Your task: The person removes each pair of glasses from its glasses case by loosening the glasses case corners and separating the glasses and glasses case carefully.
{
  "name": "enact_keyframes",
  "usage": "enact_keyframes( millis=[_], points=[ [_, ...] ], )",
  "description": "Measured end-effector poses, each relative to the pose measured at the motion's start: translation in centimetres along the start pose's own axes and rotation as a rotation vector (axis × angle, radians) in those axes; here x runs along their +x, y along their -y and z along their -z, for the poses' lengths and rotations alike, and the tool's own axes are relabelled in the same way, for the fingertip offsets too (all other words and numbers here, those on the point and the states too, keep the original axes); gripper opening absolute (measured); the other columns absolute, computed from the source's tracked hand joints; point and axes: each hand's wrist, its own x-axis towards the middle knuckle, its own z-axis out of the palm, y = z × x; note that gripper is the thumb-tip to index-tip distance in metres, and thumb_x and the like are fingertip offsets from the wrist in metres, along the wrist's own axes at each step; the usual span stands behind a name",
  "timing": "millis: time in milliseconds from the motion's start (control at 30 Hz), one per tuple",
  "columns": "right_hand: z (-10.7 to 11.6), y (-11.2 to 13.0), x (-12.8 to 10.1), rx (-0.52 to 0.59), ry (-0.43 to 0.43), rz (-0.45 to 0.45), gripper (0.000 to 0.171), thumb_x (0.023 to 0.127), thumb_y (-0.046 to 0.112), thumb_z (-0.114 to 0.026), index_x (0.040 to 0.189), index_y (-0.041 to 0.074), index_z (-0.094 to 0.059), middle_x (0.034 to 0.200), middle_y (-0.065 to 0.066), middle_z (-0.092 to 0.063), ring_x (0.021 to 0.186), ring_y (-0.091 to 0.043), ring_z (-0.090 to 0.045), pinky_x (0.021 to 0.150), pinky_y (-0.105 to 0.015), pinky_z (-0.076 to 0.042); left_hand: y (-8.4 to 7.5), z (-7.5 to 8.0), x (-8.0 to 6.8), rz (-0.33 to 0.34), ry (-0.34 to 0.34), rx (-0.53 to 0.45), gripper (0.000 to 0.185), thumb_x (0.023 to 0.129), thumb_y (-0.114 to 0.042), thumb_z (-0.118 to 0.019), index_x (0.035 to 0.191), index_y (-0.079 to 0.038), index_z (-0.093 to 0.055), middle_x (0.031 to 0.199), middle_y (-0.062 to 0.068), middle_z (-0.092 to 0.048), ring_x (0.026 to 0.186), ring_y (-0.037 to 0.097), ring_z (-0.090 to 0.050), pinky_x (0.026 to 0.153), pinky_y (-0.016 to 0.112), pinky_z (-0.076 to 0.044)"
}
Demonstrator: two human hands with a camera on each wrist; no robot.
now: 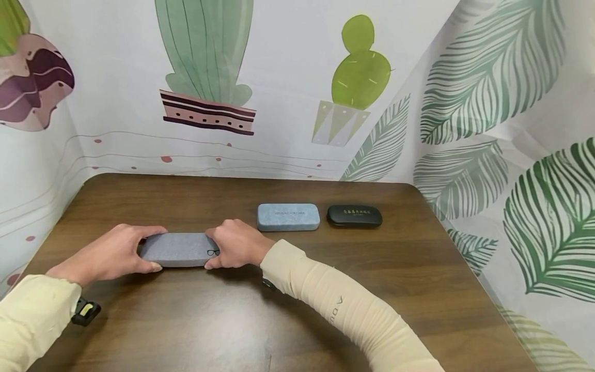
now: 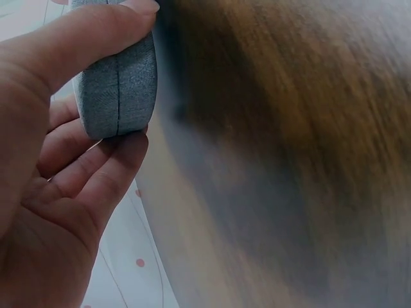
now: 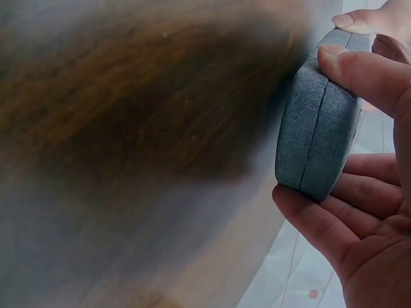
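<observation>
A grey fabric glasses case (image 1: 178, 249) with a small glasses print at its right end lies lengthwise between my two hands. My left hand (image 1: 118, 252) grips its left end, thumb on the near side and fingers on the far side. At the other end my right hand (image 1: 238, 243) holds it the same way. In the left wrist view the end of the case (image 2: 119, 96) shows a dark seam, with the lid closed. The right wrist view shows the seam running along the opposite end of the case (image 3: 314, 128), close to the tabletop.
A light blue glasses case (image 1: 288, 217) lies right of my right hand, with a black glasses case (image 1: 355, 216) beside it. Both are on the brown wooden table (image 1: 223, 320). Behind the table hangs a white cloth (image 1: 288, 77) printed with cacti and leaves.
</observation>
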Motion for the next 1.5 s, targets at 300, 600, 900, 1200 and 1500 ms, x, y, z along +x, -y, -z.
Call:
enact_keyframes(
  millis=[300,600,900,1200,1500],
  points=[
    [0.0,0.3,0.0,-0.028,-0.007,0.01,0.04,0.086,0.053,-0.081,0.098,0.017,-0.067,0.068,0.011,-0.058,0.064,-0.005,-0.058,0.062,-0.02,-0.046,0.1,0.0,-0.3,0.012,0.005,0.002,0.074,0.068,-0.041,-0.096,0.128,-0.006,-0.07,0.103,0.0,-0.075,0.085,0.01,-0.06,0.072,0.026,-0.049],
    [-0.1,0.7,-0.3,-0.04,-0.007,0.017,0.04,0.086,0.054,-0.081,0.094,0.017,-0.065,0.066,0.011,-0.056,0.063,-0.005,-0.057,0.062,-0.021,-0.046,0.2,-0.3,-0.8,-0.003,-0.02,0.011,0.074,0.067,-0.042,-0.096,0.128,-0.008,-0.07,0.105,0.0,-0.075,0.087,0.009,-0.061,0.074,0.027,-0.05],
    [-0.7,0.9,-0.5,-0.079,0.006,0.042,0.042,0.087,0.056,-0.078,0.094,0.017,-0.066,0.067,0.011,-0.058,0.064,-0.005,-0.058,0.066,-0.021,-0.05,-0.1,-0.8,-1.0,0.01,0.011,0.007,0.074,0.069,-0.041,-0.095,0.129,-0.006,-0.069,0.105,0.0,-0.075,0.087,0.01,-0.062,0.074,0.029,-0.051],
    [-0.7,1.0,-0.4,-0.075,0.004,0.051,0.04,0.088,0.054,-0.079,0.092,0.016,-0.066,0.065,0.01,-0.056,0.06,-0.005,-0.055,0.062,-0.021,-0.047,0.1,-1.2,-1.4,0.019,0.006,-0.004,0.077,0.072,-0.042,-0.094,0.133,-0.005,-0.067,0.115,0.006,-0.076,0.095,0.015,-0.065,0.078,0.032,-0.053],
    [-0.8,1.0,-0.4,-0.051,0.005,0.037,0.039,0.088,0.054,-0.079,0.091,0.016,-0.067,0.062,0.01,-0.053,0.058,-0.005,-0.053,0.059,-0.019,-0.043,-0.1,-1.4,-1.0,-0.002,0.041,0.014,0.074,0.075,-0.028,-0.092,0.135,0.004,-0.063,0.124,0.018,-0.073,0.103,0.025,-0.069,0.084,0.045,-0.055]
  ],
)
